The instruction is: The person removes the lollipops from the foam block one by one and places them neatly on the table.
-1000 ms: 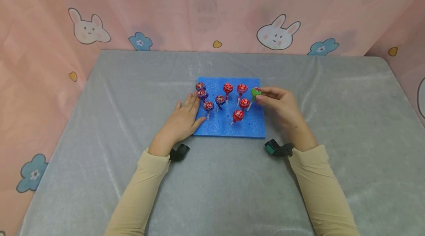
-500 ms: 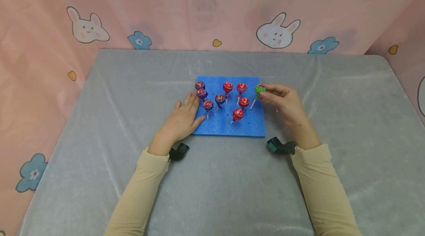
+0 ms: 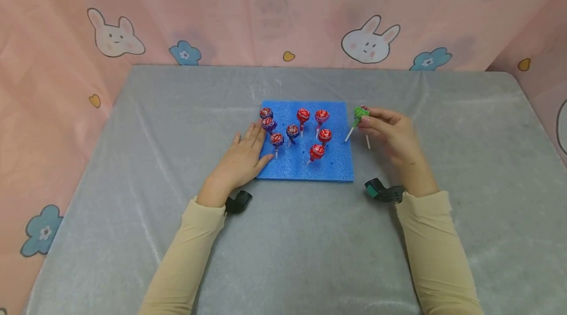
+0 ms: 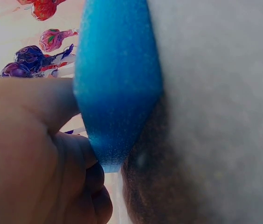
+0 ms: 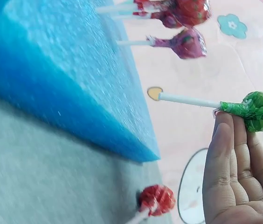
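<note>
A green-wrapped lollipop [image 3: 361,114] is pinched between the thumb and fingers of my right hand [image 3: 392,138], its white stick slanting down toward the right edge of the blue foam board [image 3: 332,172]. In the right wrist view the stick's end is apart from the foam. My left hand [image 3: 239,161] rests along the board's left edge, fingers straight, thumb on top. Beside it stand purple and dark-wrapped lollipops [image 3: 276,140], sticks in the foam. Several red and pink-wrapped lollipops [image 3: 316,151] stand farther right in the board.
A red lollipop [image 5: 157,200] lies on the grey cloth right of the board; in the head view my right hand hides its head, and its stick [image 3: 367,141] shows. Small holes dot the foam. Behind the table [image 3: 199,275] hangs a pink curtain [image 3: 248,15].
My right hand has moved right with the green lollipop, from over the board to just past its right edge. The lying lollipop's stick has come into sight. My left hand stays put.
</note>
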Action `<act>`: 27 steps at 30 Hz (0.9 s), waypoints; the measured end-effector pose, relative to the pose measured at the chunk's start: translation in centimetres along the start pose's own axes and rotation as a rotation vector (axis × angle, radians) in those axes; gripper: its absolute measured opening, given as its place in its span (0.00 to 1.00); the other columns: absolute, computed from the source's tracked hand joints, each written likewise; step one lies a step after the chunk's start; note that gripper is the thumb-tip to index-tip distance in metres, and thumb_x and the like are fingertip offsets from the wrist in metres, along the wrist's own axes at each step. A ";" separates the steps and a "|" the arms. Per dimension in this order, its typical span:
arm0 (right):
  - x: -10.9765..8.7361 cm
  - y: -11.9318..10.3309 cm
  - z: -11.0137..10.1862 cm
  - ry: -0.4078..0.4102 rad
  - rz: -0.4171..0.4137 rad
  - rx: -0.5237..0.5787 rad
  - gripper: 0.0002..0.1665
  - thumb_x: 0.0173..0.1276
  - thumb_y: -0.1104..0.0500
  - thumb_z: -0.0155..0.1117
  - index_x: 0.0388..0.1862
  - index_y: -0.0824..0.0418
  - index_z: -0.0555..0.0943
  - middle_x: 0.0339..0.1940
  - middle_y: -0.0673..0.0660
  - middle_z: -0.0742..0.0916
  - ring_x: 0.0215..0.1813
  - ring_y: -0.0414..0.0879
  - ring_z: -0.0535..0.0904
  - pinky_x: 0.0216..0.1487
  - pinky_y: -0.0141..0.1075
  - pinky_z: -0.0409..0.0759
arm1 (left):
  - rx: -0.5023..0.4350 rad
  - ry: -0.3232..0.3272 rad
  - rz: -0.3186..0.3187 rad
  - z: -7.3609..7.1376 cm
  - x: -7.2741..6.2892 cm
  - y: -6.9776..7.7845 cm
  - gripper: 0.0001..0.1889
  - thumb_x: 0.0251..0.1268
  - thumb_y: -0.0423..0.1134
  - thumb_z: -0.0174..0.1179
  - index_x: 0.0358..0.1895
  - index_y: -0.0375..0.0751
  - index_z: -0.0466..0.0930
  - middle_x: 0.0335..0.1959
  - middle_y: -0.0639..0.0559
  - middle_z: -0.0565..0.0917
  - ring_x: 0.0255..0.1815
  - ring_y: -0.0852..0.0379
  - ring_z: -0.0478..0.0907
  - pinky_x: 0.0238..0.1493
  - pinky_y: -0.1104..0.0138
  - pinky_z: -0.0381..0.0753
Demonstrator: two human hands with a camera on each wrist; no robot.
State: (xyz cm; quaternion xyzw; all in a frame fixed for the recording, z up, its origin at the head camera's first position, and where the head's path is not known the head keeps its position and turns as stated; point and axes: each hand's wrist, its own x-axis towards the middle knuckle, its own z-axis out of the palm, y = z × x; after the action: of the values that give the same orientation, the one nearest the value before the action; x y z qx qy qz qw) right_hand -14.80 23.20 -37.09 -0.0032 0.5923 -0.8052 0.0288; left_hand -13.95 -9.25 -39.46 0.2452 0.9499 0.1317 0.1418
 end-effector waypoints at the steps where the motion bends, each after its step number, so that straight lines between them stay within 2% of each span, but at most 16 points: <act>1: 0.0 -0.1 -0.1 0.004 0.003 0.014 0.12 0.64 0.74 0.59 0.32 0.62 0.86 0.32 0.54 0.87 0.32 0.44 0.84 0.41 0.32 0.81 | 0.001 -0.001 0.000 0.0 0.0 0.0 0.36 0.75 0.54 0.38 0.74 0.33 0.41 0.76 0.43 0.36 0.75 0.49 0.32 0.71 0.51 0.36; 12: -0.2 -0.9 -1.9 0.107 0.032 0.091 0.07 0.63 0.72 0.62 0.32 0.66 0.86 0.33 0.55 0.87 0.34 0.44 0.84 0.41 0.32 0.81 | 0.006 0.002 0.002 0.0 0.0 0.0 0.36 0.75 0.54 0.39 0.74 0.32 0.41 0.76 0.43 0.36 0.75 0.49 0.32 0.71 0.50 0.36; 20: -0.1 -0.8 -3.3 0.185 0.057 0.043 0.03 0.61 0.67 0.66 0.31 0.64 0.87 0.32 0.54 0.88 0.32 0.44 0.84 0.40 0.32 0.81 | -0.003 -0.004 -0.005 -0.1 0.0 0.1 0.36 0.75 0.54 0.38 0.74 0.33 0.40 0.76 0.43 0.36 0.75 0.49 0.32 0.71 0.51 0.36; 27: -0.2 -0.4 -4.3 0.215 0.093 0.035 0.04 0.61 0.66 0.66 0.31 0.63 0.88 0.31 0.53 0.88 0.31 0.43 0.84 0.37 0.31 0.81 | 0.000 -0.011 -0.010 -0.1 -0.1 0.1 0.36 0.75 0.54 0.38 0.74 0.33 0.40 0.76 0.43 0.36 0.75 0.49 0.32 0.71 0.51 0.35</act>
State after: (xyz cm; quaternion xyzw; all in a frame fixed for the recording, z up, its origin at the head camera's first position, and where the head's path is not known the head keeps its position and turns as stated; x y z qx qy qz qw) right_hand -14.77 27.39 -38.00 0.1112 0.5773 -0.8089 0.0026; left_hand -13.87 -9.21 -39.26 0.2411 0.9504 0.1297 0.1479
